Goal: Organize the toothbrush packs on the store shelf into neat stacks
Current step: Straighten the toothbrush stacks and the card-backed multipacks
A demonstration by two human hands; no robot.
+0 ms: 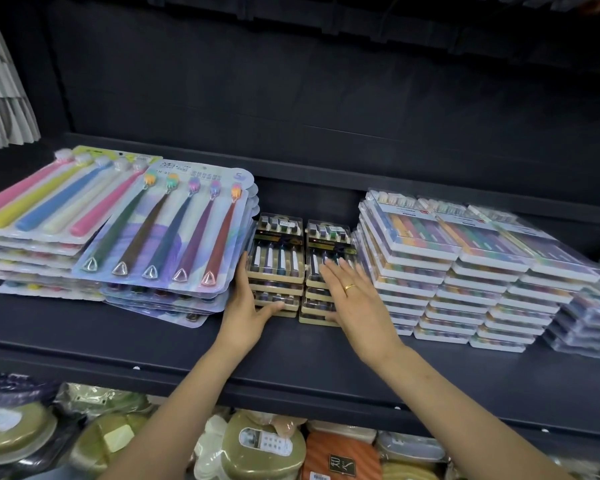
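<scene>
Dark shelf (291,344), w/ toothbrush packs in several stacks. Centre: two small stacks of gold-edged packs side by side, left stack (274,258) and right stack (326,244), a thin gap btwn them. Left hand (248,306) at 7 o'clock of the left stack: fingers straight along its left side, thumb pressed on the front edge, so the grip is open, flat against the stack. Right hand (352,292) lies over the right stack, fingers spread and straight, a gold ring (350,287) on one finger; grip open, holding nothing. It's motion-blurred, so contact w/ the top pack can't be told.

In the way at 9 o'clock: big blister cards w/ dark-handled brushes (167,233), overhanging just beside the left stack. Further left, cards w/ pastel brushes (49,199). At 3 o'clock, tall rows of clear boxed packs (465,265), close against the right stack.

Lower shelf at 6 o'clock: bagged green and orange goods (264,445).
</scene>
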